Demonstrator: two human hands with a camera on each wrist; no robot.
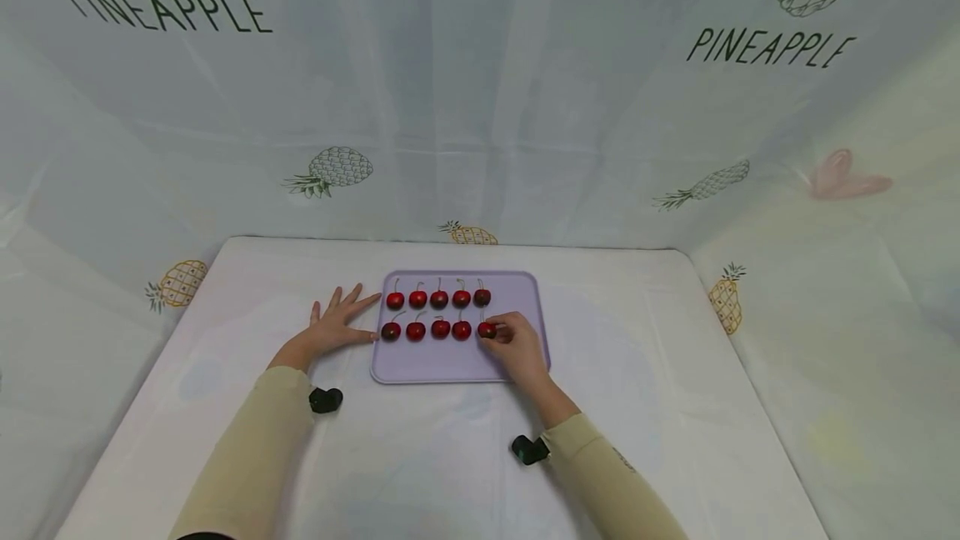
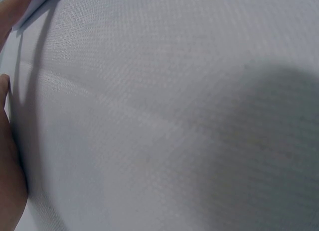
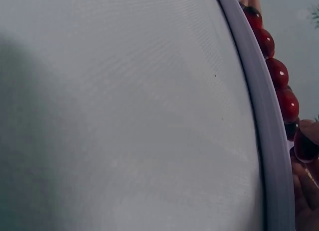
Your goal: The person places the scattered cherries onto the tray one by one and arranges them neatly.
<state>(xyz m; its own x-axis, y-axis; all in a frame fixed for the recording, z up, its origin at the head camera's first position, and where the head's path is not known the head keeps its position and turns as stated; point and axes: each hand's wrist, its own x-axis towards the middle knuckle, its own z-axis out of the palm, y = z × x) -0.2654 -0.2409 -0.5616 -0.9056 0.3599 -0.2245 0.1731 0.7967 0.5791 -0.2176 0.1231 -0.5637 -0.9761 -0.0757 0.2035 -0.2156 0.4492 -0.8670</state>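
Note:
On a lilac tray, several dark red cherries with thin stems lie in two rows. My right hand reaches over the tray's right part and pinches the cherry at the right end of the near row. In the right wrist view that cherry shows between finger and thumb, beyond the tray's rim. Spread fingers of my left hand touch the tray's left edge. Only part of the left hand shows at the left wrist view's border.
A white cloth covers the table under the tray. Behind and around it hangs a pale curtain printed with pineapples. Small black devices sit at both wrists.

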